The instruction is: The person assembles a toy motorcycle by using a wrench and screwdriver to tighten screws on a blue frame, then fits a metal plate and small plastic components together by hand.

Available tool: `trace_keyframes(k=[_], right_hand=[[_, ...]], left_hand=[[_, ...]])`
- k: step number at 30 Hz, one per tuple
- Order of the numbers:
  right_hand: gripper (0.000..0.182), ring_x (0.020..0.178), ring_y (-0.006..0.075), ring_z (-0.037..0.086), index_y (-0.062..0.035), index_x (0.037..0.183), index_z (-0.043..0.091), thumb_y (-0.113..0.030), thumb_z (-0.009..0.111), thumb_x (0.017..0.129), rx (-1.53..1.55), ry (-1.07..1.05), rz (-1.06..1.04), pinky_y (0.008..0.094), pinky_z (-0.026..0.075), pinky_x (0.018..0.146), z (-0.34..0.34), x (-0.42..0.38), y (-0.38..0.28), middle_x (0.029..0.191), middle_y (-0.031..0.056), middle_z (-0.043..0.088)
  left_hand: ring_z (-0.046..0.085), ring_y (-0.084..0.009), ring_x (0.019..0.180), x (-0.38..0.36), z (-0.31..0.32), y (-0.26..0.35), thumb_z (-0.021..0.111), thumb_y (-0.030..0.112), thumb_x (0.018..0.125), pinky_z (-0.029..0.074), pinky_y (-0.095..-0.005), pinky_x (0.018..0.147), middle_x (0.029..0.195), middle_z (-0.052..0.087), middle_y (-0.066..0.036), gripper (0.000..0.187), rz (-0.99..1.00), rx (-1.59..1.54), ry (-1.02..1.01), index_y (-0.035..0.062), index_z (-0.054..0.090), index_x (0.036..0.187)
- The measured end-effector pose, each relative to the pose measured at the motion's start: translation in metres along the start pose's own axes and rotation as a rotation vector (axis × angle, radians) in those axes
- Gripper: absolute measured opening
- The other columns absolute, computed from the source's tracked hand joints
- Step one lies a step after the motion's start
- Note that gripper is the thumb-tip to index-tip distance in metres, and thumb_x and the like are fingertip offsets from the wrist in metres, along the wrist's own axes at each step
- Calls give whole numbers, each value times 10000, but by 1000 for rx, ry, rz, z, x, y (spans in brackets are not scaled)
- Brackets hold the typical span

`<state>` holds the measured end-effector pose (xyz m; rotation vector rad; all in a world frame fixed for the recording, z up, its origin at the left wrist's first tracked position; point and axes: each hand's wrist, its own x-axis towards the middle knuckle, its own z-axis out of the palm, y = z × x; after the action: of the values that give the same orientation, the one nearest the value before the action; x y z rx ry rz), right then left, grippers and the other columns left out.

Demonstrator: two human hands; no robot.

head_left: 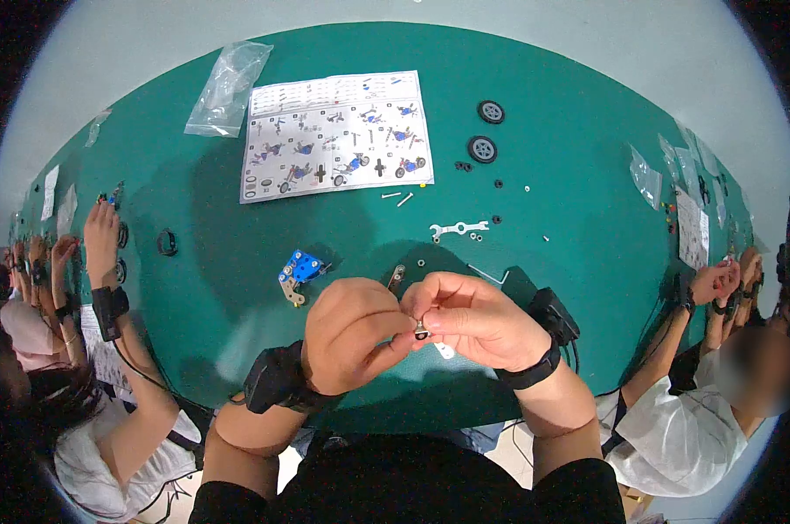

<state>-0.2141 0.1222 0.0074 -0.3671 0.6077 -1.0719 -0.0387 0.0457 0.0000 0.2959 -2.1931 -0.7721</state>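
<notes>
My left hand [353, 332] and my right hand [480, 321] meet above the near side of the table, fingertips pinched around one small metal piece [422, 333]. Its exact kind is too small to make out. Just beyond my hands lies a perforated metal strip [396, 278], partly hidden by them. A pale flat part [445, 350] shows under my right hand. To the left of my left hand rests a blue and metal sub-assembly [301, 269] with screws in it. A bent hex key [489, 273] and a small nut [421, 262] lie beyond my right hand.
A printed instruction sheet [335, 135] lies ahead, beside a clear plastic bag [230, 87]. Two black wheels [482, 149], a silver wrench [459, 229], and screws [398, 197] are on the green table [569, 192]. Other people work at left and right.
</notes>
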Motion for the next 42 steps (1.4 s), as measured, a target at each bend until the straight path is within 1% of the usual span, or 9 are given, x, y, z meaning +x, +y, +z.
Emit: trace_keyframes(k=[3, 6, 9, 12, 15, 28, 34, 36, 42], right_hand=[[140, 843, 129, 577, -22, 961, 546, -117, 577, 863, -89, -9, -87, 273, 478, 769, -4, 1, 4, 929, 49, 571], [139, 878, 119, 564, -24, 974, 548, -97, 579, 860, -168, -7, -124, 262, 468, 783, -3, 0, 2, 952, 49, 562], [160, 887, 144, 538, -17, 971, 534, -40, 596, 825, -407, -22, -244, 278, 446, 786, 4, -2, -4, 1005, 95, 532], [216, 913, 139, 541, -17, 989, 529, 23, 613, 794, -453, -34, -385, 278, 440, 796, 8, -2, 1, 1024, 101, 542], [273, 972, 117, 543, -30, 1065, 502, 41, 586, 815, -580, -90, -402, 256, 446, 821, 5, -3, -1, 996, 53, 545], [201, 875, 140, 623, -16, 989, 536, 17, 613, 805, -780, -39, -359, 274, 498, 779, 4, -11, -9, 909, 67, 631], [191, 827, 162, 642, -21, 968, 545, -21, 631, 798, -990, -6, -389, 276, 505, 734, 8, -15, -15, 874, 83, 636], [188, 814, 171, 646, -23, 962, 548, -37, 635, 796, -1087, -13, -385, 275, 503, 721, 10, -16, -19, 861, 84, 635], [182, 810, 176, 648, -28, 953, 551, -48, 638, 795, -1089, -2, -388, 277, 501, 711, 11, -16, -18, 854, 81, 635]], left_hand=[[546, -249, 763, 0, 0, -1, 708, 49, 614, 432, -355, 670, 836, 548, -57, 285, -22, -17, -2, 96, 567, 857], [550, -241, 764, 3, -1, 2, 707, 32, 611, 435, -341, 663, 828, 556, -47, 267, -65, -41, 17, 96, 575, 834], [552, -235, 764, 3, -1, 2, 706, 19, 613, 436, -334, 660, 818, 560, -43, 258, -140, -113, 62, 94, 579, 824], [552, -233, 764, 2, -2, 1, 705, 11, 617, 433, -334, 661, 812, 564, -46, 254, -208, -187, 103, 89, 581, 824], [552, -231, 763, 1, -2, 2, 710, 10, 620, 432, -331, 662, 807, 569, -50, 249, -230, -250, 116, 82, 583, 822], [557, -235, 753, 0, 0, 0, 705, 17, 635, 439, -330, 657, 815, 574, -57, 241, -225, -346, 51, 79, 576, 828], [568, -238, 763, 5, -2, -1, 686, 3, 649, 450, -326, 662, 840, 574, -63, 263, -102, -287, 15, 82, 561, 866], [572, -234, 760, 4, -3, 1, 685, -2, 651, 452, -323, 660, 841, 576, -62, 261, -141, -309, -4, 84, 561, 865], [577, -226, 749, 3, -4, 1, 689, -1, 654, 455, -313, 655, 831, 587, -63, 252, -171, -335, -20, 81, 564, 856]])
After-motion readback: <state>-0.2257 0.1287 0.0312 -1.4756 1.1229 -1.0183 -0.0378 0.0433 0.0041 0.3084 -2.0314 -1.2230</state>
